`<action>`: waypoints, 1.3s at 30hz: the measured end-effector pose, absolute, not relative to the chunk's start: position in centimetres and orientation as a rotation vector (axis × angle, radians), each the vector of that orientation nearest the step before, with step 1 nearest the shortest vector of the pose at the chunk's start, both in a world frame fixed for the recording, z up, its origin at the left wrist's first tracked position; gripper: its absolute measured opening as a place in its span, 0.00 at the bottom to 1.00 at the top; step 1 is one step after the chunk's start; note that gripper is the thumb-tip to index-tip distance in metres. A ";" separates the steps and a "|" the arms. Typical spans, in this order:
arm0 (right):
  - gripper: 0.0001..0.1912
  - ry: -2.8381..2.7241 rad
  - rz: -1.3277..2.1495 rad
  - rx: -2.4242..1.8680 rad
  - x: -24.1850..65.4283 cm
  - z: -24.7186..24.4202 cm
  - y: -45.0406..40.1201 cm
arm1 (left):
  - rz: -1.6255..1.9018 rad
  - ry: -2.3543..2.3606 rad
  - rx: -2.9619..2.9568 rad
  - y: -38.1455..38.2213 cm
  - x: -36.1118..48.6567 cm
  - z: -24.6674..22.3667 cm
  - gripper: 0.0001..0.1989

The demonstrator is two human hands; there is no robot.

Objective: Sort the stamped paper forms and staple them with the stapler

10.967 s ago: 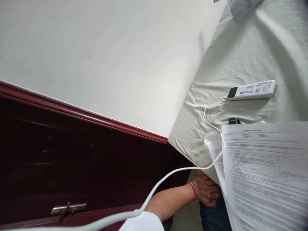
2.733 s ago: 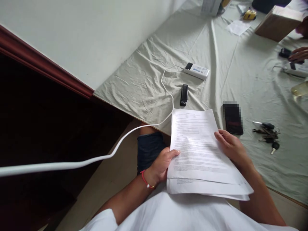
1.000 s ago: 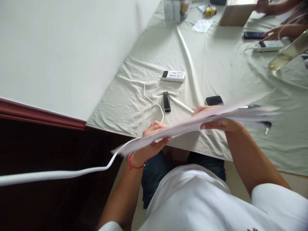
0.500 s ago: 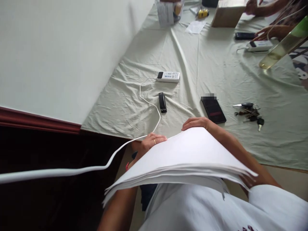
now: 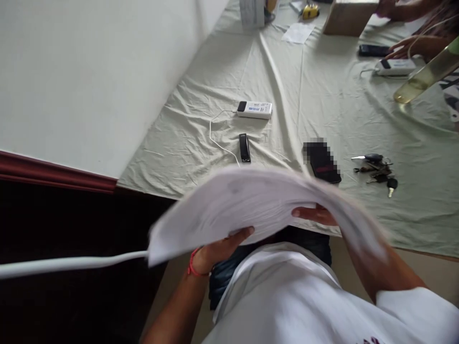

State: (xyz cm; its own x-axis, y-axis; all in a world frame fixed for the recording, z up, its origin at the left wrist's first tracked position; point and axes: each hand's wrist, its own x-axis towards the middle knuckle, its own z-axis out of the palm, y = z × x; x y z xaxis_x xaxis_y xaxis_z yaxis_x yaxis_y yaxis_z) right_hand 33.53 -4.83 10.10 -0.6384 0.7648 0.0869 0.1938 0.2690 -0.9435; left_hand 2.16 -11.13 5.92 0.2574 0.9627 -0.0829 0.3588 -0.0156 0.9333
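A bundle of white paper sheets (image 5: 229,196), blurred by motion, arches over the table's near edge. My left hand (image 5: 229,243) grips its lower edge, thumb on the near face and the other fingers hidden behind the paper. On the right side my right hand (image 5: 315,215) holds the same sheets, its thumb against them and its other fingers mostly hidden. Just beyond the paper a black stapler (image 5: 244,147) lies on the cloth. Farther back is a white power bank (image 5: 254,110) with a white cable (image 5: 71,265) that passes behind the sheets.
A phone (image 5: 324,162) and a bunch of keys (image 5: 376,169) lie right of the paper on the green tablecloth (image 5: 423,210). At the back right are a cardboard box (image 5: 349,18), a bottle (image 5: 423,79) and another person's hands (image 5: 412,47). A wall (image 5: 89,71) stands at left.
The sheets have swung up and away from my body, now curving over my hands. My thumbs show on the near face, where before the backs of my hands showed at the far edge.
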 end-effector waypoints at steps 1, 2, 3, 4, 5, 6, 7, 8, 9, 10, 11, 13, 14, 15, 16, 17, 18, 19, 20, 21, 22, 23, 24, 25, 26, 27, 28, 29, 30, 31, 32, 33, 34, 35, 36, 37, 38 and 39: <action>0.19 -1.895 1.403 -0.951 33.7 9.9 -5.4 | 0.780 1.239 1.421 -11.5 2.5 5.7 0.17; 0.19 -1.769 1.446 -1.028 33.8 9.6 -5.9 | 0.769 1.184 1.242 -11.9 3.0 5.4 0.20; 0.20 -1.622 1.515 -1.122 33.8 9.3 -6.3 | 0.753 1.112 1.039 -12.1 3.6 5.0 0.23; 0.21 -1.467 1.596 -1.204 33.7 9.0 -6.5 | 0.741 1.045 0.839 -12.2 4.2 4.6 0.27; 0.21 -1.314 1.679 -1.283 33.6 8.7 -6.7 | 0.728 0.989 0.684 -12.3 4.9 4.2 0.29; 0.22 -1.169 1.757 -1.361 33.4 8.4 -6.7 | 0.732 0.955 0.582 -12.3 5.6 3.8 0.30; 0.21 -1.049 1.816 -1.418 33.3 8.1 -6.6 | 0.744 0.936 0.514 -12.4 6.2 3.4 0.30; 0.21 -0.959 1.856 -1.458 33.1 7.8 -6.5 | 0.765 0.931 0.463 -12.4 6.8 3.0 0.28; 0.20 -0.895 1.881 -1.490 33.0 7.6 -6.3 | 0.792 0.933 0.418 -12.4 7.2 2.8 0.27; 0.19 -0.852 1.893 -1.511 33.0 7.3 -6.2 | 0.817 0.937 0.374 -12.4 7.6 2.5 0.26; 0.18 -0.824 1.894 -1.525 32.9 7.1 -6.0 | 0.840 0.940 0.332 -12.4 7.9 2.4 0.26; 0.18 -0.791 1.894 -1.539 32.9 6.6 -5.9 | 0.873 0.933 0.273 -12.3 8.2 2.1 0.27; 0.18 -0.780 1.895 -1.544 32.9 6.4 -5.8 | 0.882 0.928 0.259 -12.3 8.3 2.0 0.27; 0.18 -0.771 1.896 -1.546 32.9 6.3 -5.7 | 0.886 0.926 0.253 -12.3 8.3 2.0 0.27; 0.18 -0.765 1.900 -1.546 32.9 6.2 -5.7 | 0.884 0.931 0.248 -12.3 8.3 2.0 0.27; 0.18 -0.762 1.905 -1.546 32.8 6.1 -5.6 | 0.878 0.939 0.241 -12.3 8.3 2.0 0.27; 0.18 -0.762 1.910 -1.545 32.8 6.0 -5.6 | 0.871 0.951 0.232 -12.4 8.2 2.0 0.27; 0.17 -0.762 1.914 -1.544 32.8 6.0 -5.6 | 0.867 0.966 0.221 -12.4 8.2 2.0 0.27; 0.17 -0.761 1.920 -1.544 32.7 5.9 -5.6 | 0.868 0.982 0.210 -12.5 8.1 2.1 0.26; 0.16 -0.757 1.923 -1.550 32.7 5.9 -5.5 | 0.878 0.997 0.202 -12.6 8.1 2.2 0.26; 0.16 -0.753 1.922 -1.560 32.7 5.9 -5.5 | 0.895 1.012 0.196 -12.7 8.0 2.2 0.25; 0.15 -0.750 1.918 -1.575 32.8 5.9 -5.5 | 0.918 1.027 0.195 -12.8 8.0 2.3 0.25; 0.15 -0.751 1.915 -1.592 32.8 5.9 -5.6 | 0.944 1.042 0.199 -12.9 8.0 2.3 0.25; 0.15 -0.754 1.911 -1.610 32.9 5.9 -5.6 | 0.969 1.055 0.205 -13.0 8.0 2.4 0.25; 0.15 -0.761 1.905 -1.627 32.9 5.8 -5.6 | 0.991 1.065 0.213 -13.0 8.0 2.4 0.25; 0.15 -0.767 1.897 -1.641 32.9 5.8 -5.6 | 1.004 1.074 0.218 -13.0 8.0 2.5 0.25; 0.15 -0.770 1.892 -1.651 33.0 5.8 -5.7 | 1.009 1.078 0.222 -13.0 8.1 2.5 0.26; 0.15 -0.766 1.886 -1.656 33.0 5.8 -5.6 | 1.005 1.076 0.221 -12.9 8.1 2.5 0.26; 0.14 -0.756 1.876 -1.658 33.0 5.8 -5.6 | 0.996 1.067 0.215 -12.8 8.2 2.5 0.26; 0.14 -0.741 1.864 -1.660 33.0 5.9 -5.6 | 0.987 1.055 0.204 -12.7 8.2 2.5 0.26; 0.13 -0.723 1.851 -1.662 33.0 5.9 -5.5 | 0.984 1.046 0.192 -12.5 8.3 2.4 0.27; 0.13 -0.705 1.839 -1.665 32.9 6.0 -5.4 | 0.989 1.045 0.182 -12.4 8.3 2.4 0.27; 0.13 -0.692 1.830 -1.666 32.9 6.1 -5.3 | 0.997 1.053 0.177 -12.3 8.3 2.4 0.27; 0.13 -0.685 1.826 -1.667 32.9 6.2 -5.3 | 1.011 1.070 0.182 -12.2 8.3 2.3 0.27; 0.13 -0.685 1.829 -1.666 33.0 6.2 -5.2 | 1.028 1.094 0.199 -12.2 8.3 2.3 0.27; 0.13 -0.693 1.837 -1.661 33.0 6.2 -5.2 | 1.046 1.122 0.230 -12.2 8.2 2.3 0.26; 0.14 -0.704 1.847 -1.656 33.1 6.2 -5.2 | 1.062 1.149 0.272 -12.2 8.1 2.4 0.26; 0.15 -0.717 1.859 -1.647 33.2 6.2 -5.2 | 1.078 1.174 0.321 -12.3 8.1 2.4 0.26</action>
State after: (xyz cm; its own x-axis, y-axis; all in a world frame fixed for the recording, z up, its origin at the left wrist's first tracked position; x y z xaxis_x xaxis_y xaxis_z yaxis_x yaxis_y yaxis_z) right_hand 33.19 -5.18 6.17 -0.0985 0.7065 -0.7008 -0.0526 -0.7069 -0.7053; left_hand 8.06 -12.26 2.40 -0.0137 0.8125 -0.5828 -0.5114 0.4951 0.7023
